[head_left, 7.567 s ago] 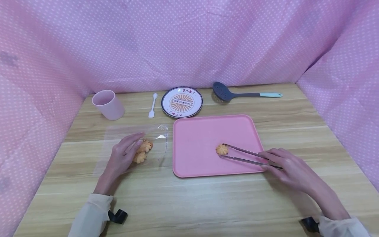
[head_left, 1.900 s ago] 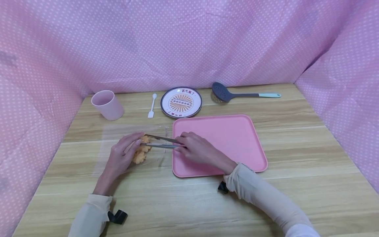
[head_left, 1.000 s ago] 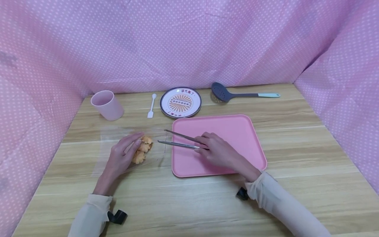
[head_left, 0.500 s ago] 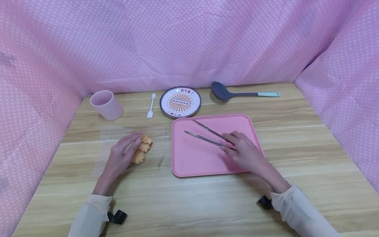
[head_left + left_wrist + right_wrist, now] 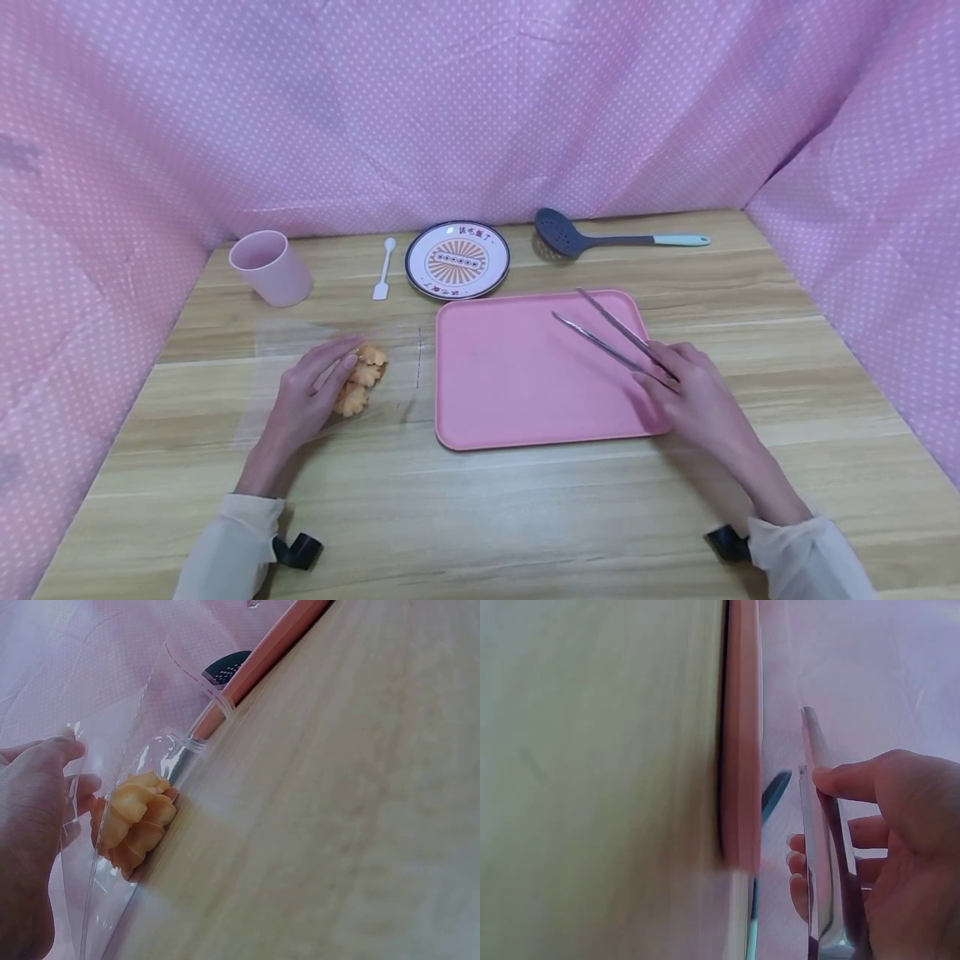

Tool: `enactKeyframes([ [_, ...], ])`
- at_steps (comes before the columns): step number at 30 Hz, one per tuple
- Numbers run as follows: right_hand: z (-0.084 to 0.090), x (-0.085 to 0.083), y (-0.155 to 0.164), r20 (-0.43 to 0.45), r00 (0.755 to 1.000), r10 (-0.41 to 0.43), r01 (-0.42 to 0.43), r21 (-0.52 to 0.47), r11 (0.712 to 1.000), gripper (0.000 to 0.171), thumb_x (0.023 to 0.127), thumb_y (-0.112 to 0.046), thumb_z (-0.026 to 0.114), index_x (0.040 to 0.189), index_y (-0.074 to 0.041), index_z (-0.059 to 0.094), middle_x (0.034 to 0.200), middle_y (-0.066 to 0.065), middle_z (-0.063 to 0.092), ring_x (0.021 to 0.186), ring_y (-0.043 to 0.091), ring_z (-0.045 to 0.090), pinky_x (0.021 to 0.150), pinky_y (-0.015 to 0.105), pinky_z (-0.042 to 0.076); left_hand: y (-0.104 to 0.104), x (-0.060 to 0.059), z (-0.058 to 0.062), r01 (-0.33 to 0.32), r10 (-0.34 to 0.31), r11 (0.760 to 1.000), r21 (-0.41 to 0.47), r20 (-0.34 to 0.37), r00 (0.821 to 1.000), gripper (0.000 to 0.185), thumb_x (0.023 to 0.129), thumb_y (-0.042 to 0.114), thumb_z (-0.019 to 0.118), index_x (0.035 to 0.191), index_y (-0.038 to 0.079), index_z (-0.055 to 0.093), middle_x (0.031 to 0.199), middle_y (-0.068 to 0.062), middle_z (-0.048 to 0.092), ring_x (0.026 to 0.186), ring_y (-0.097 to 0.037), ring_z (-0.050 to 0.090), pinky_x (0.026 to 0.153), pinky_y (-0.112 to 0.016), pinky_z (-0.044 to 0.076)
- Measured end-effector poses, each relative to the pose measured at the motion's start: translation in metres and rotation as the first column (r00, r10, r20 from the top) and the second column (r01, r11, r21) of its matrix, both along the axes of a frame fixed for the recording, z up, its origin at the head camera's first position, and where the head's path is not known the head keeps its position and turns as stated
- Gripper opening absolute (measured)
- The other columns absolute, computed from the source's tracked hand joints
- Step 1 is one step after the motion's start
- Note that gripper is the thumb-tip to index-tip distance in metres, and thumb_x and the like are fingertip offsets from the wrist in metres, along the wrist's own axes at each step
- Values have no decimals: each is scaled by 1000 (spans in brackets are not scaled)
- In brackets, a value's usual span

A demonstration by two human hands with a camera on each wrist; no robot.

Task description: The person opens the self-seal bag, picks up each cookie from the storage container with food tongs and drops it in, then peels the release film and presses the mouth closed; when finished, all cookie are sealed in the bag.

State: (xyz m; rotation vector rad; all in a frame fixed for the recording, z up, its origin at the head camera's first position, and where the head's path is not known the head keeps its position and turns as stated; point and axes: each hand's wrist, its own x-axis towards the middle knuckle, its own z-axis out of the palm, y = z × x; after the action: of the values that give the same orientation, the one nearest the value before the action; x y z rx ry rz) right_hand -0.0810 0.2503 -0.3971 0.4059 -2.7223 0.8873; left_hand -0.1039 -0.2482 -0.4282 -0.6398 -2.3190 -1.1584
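My left hand (image 5: 309,390) holds the clear plastic bag (image 5: 273,350) on the table's left side. Inside the bag, by the fingertips, lie several flower-shaped cookies (image 5: 365,373); one cookie (image 5: 135,821) shows large in the left wrist view, behind the film. My right hand (image 5: 697,398) grips metal tongs (image 5: 603,342) over the right part of the pink tray (image 5: 495,375). The tongs' arms are spread, with nothing between their tips. In the right wrist view, thumb and fingers lie on both sides of the tongs (image 5: 821,847).
Along the back stand a pink cup (image 5: 273,271), a small white spatula (image 5: 385,268), a round patterned plate (image 5: 457,260) and a dark slotted spoon (image 5: 592,240) with a mint handle end. A pink dotted curtain (image 5: 480,108) surrounds the wooden table (image 5: 465,525).
A cookie lay on the tray earlier; now a third cookie shows at the bag. My right hand has drawn the tongs from the bag rightward across the tray. My left hand stays put.
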Motion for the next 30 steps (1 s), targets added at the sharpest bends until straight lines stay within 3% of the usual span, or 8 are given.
enactKeyframes([
  [4, -2, 4, 15, 33, 997, -67, 67, -10, 998, 47, 91, -5, 78, 131, 13, 61, 109, 27, 62, 96, 42, 58, 77, 55, 48, 0, 1, 2, 5, -5, 1000, -3, 4, 1000, 40, 89, -19, 67, 125, -1, 73, 127, -17, 70, 121, -36, 62, 108, -20, 42],
  [8, -3, 6, 26, 58, 987, -148, 149, -8, 989, 47, 93, -9, 76, 133, 10, 61, 108, 29, 60, 91, 43, 57, 72, 55, 47, -1, 1, 2, -1, 1, 1000, -7, 12, 1000, 37, 90, -16, 68, 124, -1, 73, 127, -17, 70, 121, -34, 62, 109, -20, 42],
  [13, -4, 8, 39, 117, 962, -248, 249, 7, 969, 42, 98, -17, 71, 131, 7, 61, 109, 31, 57, 88, 42, 55, 68, 53, 45, 0, 2, 2, 1, -1, 1000, 0, 6, 1000, 38, 90, -18, 68, 124, -1, 73, 127, -17, 70, 121, -34, 62, 109, -20, 42],
  [16, -5, 10, 47, 155, 943, -294, 297, 8, 955, 44, 100, -20, 69, 132, 8, 60, 115, 33, 55, 95, 46, 55, 73, 59, 46, 0, 2, 2, 3, -4, 1000, 10, 10, 1000, 39, 89, -19, 67, 124, -1, 73, 127, -17, 70, 121, -34, 62, 109, -20, 42],
  [21, -9, 12, 58, 198, 918, -343, 347, 15, 938, 43, 102, -23, 67, 131, 7, 59, 117, 36, 52, 102, 52, 52, 76, 65, 44, 0, 1, 2, 5, -5, 1000, 12, 5, 1000, 40, 89, -20, 67, 124, -2, 73, 127, -18, 70, 121, -34, 62, 109, -21, 42],
  [26, -13, 14, 65, 198, 909, -367, 372, 13, 928, 44, 102, -23, 66, 132, 8, 58, 118, 38, 51, 106, 55, 50, 81, 69, 42, -1, 1, 1, 7, -7, 1000, 6, 1, 1000, 38, 89, -19, 67, 124, -3, 72, 127, -17, 70, 121, -32, 62, 109, -20, 42],
  [30, -16, 14, 68, 189, 904, -384, 387, 22, 922, 35, 101, -21, 67, 120, 8, 61, 111, 36, 53, 100, 51, 50, 75, 64, 42, -2, 0, 0, 9, -9, 1000, -7, 9, 1000, 33, 93, -14, 67, 124, -4, 71, 128, -17, 70, 125, -22, 61, 110, -21, 42],
])
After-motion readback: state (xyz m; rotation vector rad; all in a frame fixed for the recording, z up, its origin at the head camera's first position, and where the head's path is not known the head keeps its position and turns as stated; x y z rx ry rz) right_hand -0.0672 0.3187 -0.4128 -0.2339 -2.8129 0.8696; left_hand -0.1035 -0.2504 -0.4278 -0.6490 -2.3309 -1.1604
